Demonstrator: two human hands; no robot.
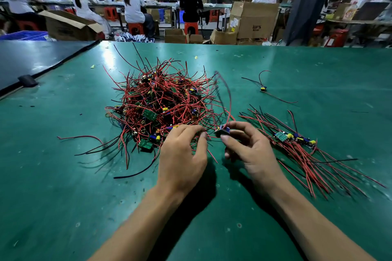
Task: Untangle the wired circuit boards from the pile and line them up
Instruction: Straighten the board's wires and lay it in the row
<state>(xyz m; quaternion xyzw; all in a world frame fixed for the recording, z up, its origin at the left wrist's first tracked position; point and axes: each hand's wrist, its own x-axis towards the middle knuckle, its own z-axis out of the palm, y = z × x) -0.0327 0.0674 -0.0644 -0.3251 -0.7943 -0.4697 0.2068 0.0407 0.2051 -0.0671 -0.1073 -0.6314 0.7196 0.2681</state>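
Observation:
A tangled pile (161, 101) of small green circuit boards with red and black wires lies on the green table (63, 186). My right hand (252, 150) pinches one small board (222, 130) just right of the pile; its wires arc up, blurred. My left hand (182, 154) sits at the pile's near right edge, fingers curled onto red wires there. To the right, a row of lined-up boards (294, 137) lies with wires fanned toward the near right. One more wired board (263, 89) lies alone farther back.
A dark mat (31, 59) covers the table's far left, with a black clip (27, 80) at its edge. Beyond the table's far edge are cardboard boxes (254, 19), red stools and seated workers at other benches.

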